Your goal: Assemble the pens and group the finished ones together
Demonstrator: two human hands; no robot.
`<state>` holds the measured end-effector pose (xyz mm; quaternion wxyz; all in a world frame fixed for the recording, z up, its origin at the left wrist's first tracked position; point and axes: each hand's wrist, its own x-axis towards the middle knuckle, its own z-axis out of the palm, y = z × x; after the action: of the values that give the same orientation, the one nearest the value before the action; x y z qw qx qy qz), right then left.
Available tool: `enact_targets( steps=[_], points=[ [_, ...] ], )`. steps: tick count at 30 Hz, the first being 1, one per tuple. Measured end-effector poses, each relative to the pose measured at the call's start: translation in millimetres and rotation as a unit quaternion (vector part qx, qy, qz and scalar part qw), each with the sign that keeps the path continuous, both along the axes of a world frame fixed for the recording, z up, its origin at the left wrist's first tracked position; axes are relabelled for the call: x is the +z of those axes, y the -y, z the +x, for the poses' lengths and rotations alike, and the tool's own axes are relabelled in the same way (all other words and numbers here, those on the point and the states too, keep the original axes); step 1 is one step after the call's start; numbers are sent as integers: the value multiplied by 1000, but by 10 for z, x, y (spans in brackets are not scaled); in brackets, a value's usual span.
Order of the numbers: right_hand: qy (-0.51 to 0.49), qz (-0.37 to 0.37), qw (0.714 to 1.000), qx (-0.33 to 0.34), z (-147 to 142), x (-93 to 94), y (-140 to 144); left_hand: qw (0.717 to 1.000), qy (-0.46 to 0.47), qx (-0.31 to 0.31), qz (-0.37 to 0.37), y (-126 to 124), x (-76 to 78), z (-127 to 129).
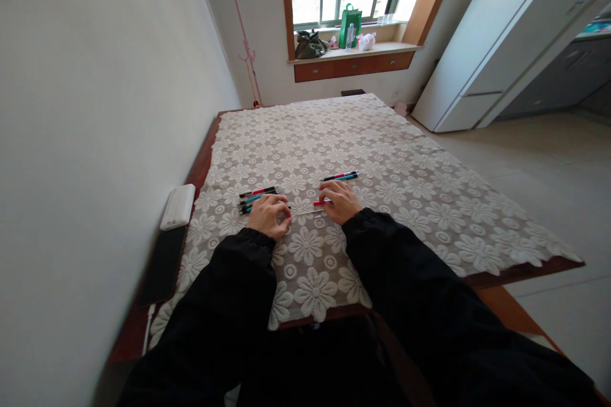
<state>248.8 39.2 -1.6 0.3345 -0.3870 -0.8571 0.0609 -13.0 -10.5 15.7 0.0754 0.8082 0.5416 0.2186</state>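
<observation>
My left hand [270, 216] rests on the tablecloth with its fingers curled and thumb bent towards them. Whatever it pinches is mostly hidden; a small dark tip shows by the fingertips. Beside it and partly under it lie several pens, among them a red and black pen [258, 192] and a teal pen [252, 200]. To the right, my right hand [338, 201] has its fingers closed around a red pen [321, 203]. A thin whitish stick [309, 212] lies just left of that hand. Beyond its knuckles, more pens [340, 176] in red, black and teal lie side by side.
A flowered lace tablecloth [305, 245] covers the wooden table. At the left edge are a white power bank [177, 206] and a black phone [163, 265] with a white cable [147, 329]. A wall runs close on the left. A white fridge [496, 57] stands at far right.
</observation>
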Motion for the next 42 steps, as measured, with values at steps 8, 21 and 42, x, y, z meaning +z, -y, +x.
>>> enact_targets(
  steps=[8, 21, 42],
  points=[
    [17, -4, 1000, 5, 13, 0, -11, 998, 43, 27, 37, -19, -24, -4],
    [63, -46, 995, 61, 10, -71, -38, 996, 76, 13, 38, -73, -107, -21],
    [47, 1, 995, 88, -24, -80, -8, 1000, 11, -5, 26, 10, -21, 29]
  ],
)
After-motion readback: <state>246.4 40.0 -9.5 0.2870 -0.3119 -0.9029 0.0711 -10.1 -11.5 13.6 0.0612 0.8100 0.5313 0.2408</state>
